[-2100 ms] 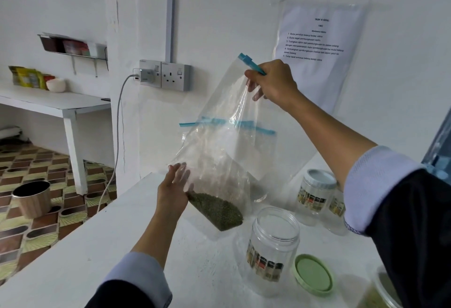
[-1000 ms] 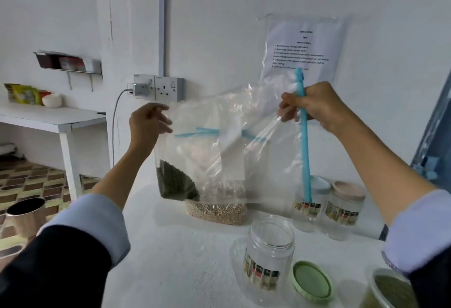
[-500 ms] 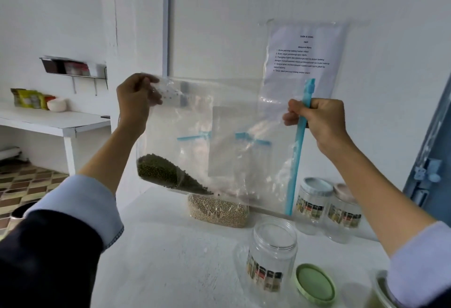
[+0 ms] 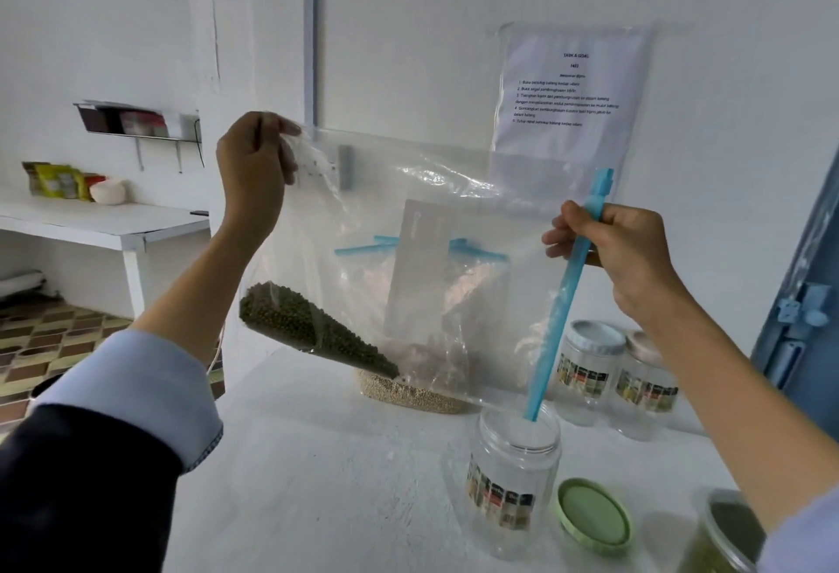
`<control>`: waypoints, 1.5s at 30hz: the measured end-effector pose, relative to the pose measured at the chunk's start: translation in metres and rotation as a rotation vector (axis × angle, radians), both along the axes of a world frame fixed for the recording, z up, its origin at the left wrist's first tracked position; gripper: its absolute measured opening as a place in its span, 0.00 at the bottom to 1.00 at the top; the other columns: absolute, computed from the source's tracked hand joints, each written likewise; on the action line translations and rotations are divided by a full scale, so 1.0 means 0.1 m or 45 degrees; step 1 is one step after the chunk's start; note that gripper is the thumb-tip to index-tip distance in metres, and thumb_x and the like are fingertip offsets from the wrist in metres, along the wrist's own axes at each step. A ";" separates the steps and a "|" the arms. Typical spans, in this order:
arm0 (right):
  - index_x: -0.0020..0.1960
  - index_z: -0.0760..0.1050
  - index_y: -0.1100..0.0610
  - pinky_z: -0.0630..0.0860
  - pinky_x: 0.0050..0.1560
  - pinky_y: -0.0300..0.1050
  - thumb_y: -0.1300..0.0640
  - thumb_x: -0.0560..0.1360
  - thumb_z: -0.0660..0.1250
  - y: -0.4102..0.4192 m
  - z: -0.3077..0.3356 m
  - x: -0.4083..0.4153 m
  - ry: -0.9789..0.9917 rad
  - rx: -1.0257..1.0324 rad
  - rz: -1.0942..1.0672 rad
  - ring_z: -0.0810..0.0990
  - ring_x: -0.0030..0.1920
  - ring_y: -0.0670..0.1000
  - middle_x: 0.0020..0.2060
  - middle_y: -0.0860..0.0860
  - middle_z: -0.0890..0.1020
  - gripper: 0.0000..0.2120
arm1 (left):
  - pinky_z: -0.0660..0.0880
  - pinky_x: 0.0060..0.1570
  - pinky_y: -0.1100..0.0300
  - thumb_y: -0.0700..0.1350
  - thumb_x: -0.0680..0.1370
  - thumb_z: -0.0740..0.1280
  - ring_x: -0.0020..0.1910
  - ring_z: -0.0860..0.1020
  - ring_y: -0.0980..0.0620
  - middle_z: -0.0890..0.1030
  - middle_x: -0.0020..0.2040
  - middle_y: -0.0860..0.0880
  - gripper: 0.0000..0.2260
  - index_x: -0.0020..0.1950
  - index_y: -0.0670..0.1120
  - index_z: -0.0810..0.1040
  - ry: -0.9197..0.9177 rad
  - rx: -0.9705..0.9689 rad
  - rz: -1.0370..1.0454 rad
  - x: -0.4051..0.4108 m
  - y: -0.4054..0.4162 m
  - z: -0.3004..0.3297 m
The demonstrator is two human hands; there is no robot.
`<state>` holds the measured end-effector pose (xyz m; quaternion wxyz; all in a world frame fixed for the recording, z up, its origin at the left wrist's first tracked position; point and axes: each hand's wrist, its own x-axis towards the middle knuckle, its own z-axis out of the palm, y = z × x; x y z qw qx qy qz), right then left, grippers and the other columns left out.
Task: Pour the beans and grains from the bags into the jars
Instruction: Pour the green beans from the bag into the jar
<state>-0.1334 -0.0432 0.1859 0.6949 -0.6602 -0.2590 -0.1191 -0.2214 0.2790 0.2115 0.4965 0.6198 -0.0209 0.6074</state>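
While hands grip bag | wall sheet text unreadable

We count two hands, the left hand and the right hand, both raised on one clear bag that carries one blue seal strip and one heap of green beans. Behind it we see a second bag with one blue clip and one layer of pale grain. We count four jars: one open jar, two capped jars by the wall, and one partly cut-off jar with green contents. We find one loose green lid, one white table, one side table, one wall shelf and one printed sheet.
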 end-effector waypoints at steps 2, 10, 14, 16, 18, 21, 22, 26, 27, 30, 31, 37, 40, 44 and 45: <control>0.40 0.79 0.60 0.80 0.38 0.38 0.57 0.76 0.68 -0.04 -0.04 0.00 0.011 0.006 -0.002 0.83 0.31 0.49 0.30 0.50 0.84 0.08 | 0.64 0.24 0.65 0.36 0.81 0.53 0.20 0.66 0.56 0.71 0.20 0.54 0.18 0.38 0.48 0.75 -0.019 -0.003 -0.008 -0.01 -0.05 0.02; 0.45 0.80 0.59 0.77 0.48 0.40 0.57 0.75 0.68 -0.14 -0.09 0.05 0.043 -0.069 -0.053 0.81 0.40 0.46 0.39 0.48 0.84 0.05 | 0.63 0.23 0.65 0.36 0.81 0.54 0.20 0.65 0.57 0.69 0.19 0.54 0.17 0.37 0.48 0.75 -0.063 -0.012 -0.001 -0.09 -0.22 0.10; 0.51 0.80 0.59 0.72 0.44 0.26 0.57 0.73 0.71 -0.11 -0.13 0.05 -0.021 0.002 -0.197 0.78 0.39 0.38 0.39 0.45 0.81 0.08 | 0.63 0.23 0.66 0.36 0.81 0.54 0.20 0.65 0.57 0.69 0.19 0.55 0.17 0.37 0.48 0.75 -0.089 -0.004 0.014 -0.11 -0.27 0.13; 0.51 0.80 0.59 0.72 0.42 0.26 0.57 0.73 0.71 -0.10 -0.14 0.04 -0.013 -0.008 -0.182 0.78 0.36 0.35 0.39 0.45 0.81 0.08 | 0.63 0.24 0.65 0.36 0.81 0.54 0.20 0.65 0.57 0.70 0.19 0.55 0.17 0.37 0.48 0.75 -0.112 0.008 0.034 -0.12 -0.28 0.13; 0.50 0.80 0.59 0.72 0.47 0.30 0.56 0.73 0.71 -0.10 -0.15 0.04 0.019 -0.001 -0.178 0.78 0.37 0.36 0.39 0.45 0.81 0.09 | 0.64 0.25 0.64 0.36 0.81 0.54 0.21 0.66 0.57 0.71 0.20 0.56 0.17 0.37 0.48 0.75 -0.134 0.014 0.044 -0.12 -0.29 0.13; 0.43 0.80 0.57 0.73 0.55 0.44 0.55 0.73 0.71 -0.14 -0.14 0.04 0.103 0.015 -0.151 0.78 0.44 0.46 0.40 0.47 0.81 0.05 | 0.64 0.25 0.65 0.37 0.81 0.55 0.21 0.66 0.58 0.71 0.20 0.56 0.16 0.37 0.48 0.75 -0.154 0.005 0.051 -0.11 -0.31 0.11; 0.42 0.79 0.56 0.74 0.55 0.46 0.55 0.73 0.70 -0.15 -0.14 0.04 0.125 0.008 -0.127 0.79 0.44 0.47 0.41 0.48 0.82 0.04 | 0.64 0.25 0.65 0.37 0.81 0.55 0.20 0.66 0.58 0.70 0.20 0.56 0.16 0.37 0.48 0.75 -0.157 0.008 0.052 -0.10 -0.32 0.10; 0.42 0.79 0.54 0.74 0.53 0.45 0.57 0.74 0.69 -0.21 -0.18 0.07 0.181 -0.002 -0.093 0.77 0.42 0.47 0.41 0.49 0.81 0.02 | 0.64 0.25 0.66 0.36 0.80 0.55 0.21 0.66 0.59 0.72 0.22 0.57 0.16 0.37 0.48 0.75 -0.177 0.030 0.041 -0.09 -0.35 0.09; 0.43 0.79 0.54 0.74 0.52 0.45 0.57 0.74 0.69 -0.23 -0.19 0.08 0.194 0.001 -0.092 0.77 0.42 0.47 0.42 0.49 0.81 0.02 | 0.64 0.25 0.66 0.36 0.80 0.55 0.21 0.66 0.59 0.72 0.22 0.58 0.16 0.37 0.48 0.74 -0.184 0.036 0.040 -0.08 -0.36 0.09; 0.42 0.79 0.54 0.74 0.50 0.43 0.58 0.75 0.69 -0.25 -0.21 0.09 0.171 -0.043 -0.113 0.77 0.44 0.49 0.42 0.50 0.81 0.04 | 0.64 0.26 0.65 0.37 0.80 0.55 0.21 0.66 0.59 0.72 0.22 0.58 0.15 0.37 0.49 0.74 -0.211 0.051 0.047 -0.05 -0.38 0.09; 0.41 0.79 0.54 0.73 0.50 0.42 0.59 0.75 0.69 -0.25 -0.21 0.09 0.150 -0.045 -0.127 0.77 0.44 0.49 0.41 0.50 0.81 0.04 | 0.64 0.26 0.65 0.37 0.80 0.55 0.21 0.66 0.59 0.71 0.21 0.58 0.15 0.37 0.49 0.74 -0.213 0.056 0.056 -0.05 -0.38 0.09; 0.41 0.79 0.56 0.72 0.46 0.36 0.60 0.74 0.69 -0.23 -0.20 0.08 0.061 -0.033 -0.208 0.76 0.40 0.44 0.38 0.49 0.80 0.04 | 0.64 0.26 0.65 0.37 0.80 0.55 0.21 0.67 0.59 0.71 0.23 0.58 0.15 0.37 0.50 0.74 -0.236 0.089 0.085 -0.03 -0.39 0.12; 0.41 0.79 0.57 0.72 0.45 0.34 0.60 0.75 0.69 -0.23 -0.20 0.08 0.048 -0.017 -0.237 0.76 0.39 0.43 0.37 0.48 0.80 0.04 | 0.64 0.27 0.65 0.38 0.80 0.55 0.21 0.67 0.59 0.72 0.26 0.56 0.15 0.37 0.50 0.74 -0.234 0.075 0.096 -0.01 -0.36 0.10; 0.38 0.78 0.53 0.73 0.45 0.34 0.59 0.74 0.70 -0.20 -0.21 0.09 0.036 0.002 -0.267 0.76 0.38 0.43 0.36 0.48 0.80 0.07 | 0.64 0.26 0.65 0.38 0.80 0.55 0.21 0.67 0.59 0.73 0.23 0.58 0.15 0.37 0.50 0.74 -0.231 0.056 0.097 -0.01 -0.33 0.08; 0.38 0.78 0.53 0.73 0.46 0.36 0.59 0.75 0.70 -0.20 -0.21 0.09 0.040 -0.003 -0.262 0.75 0.39 0.44 0.36 0.48 0.79 0.07 | 0.64 0.26 0.65 0.38 0.80 0.55 0.21 0.67 0.59 0.73 0.23 0.58 0.15 0.37 0.50 0.74 -0.236 0.051 0.097 -0.01 -0.33 0.08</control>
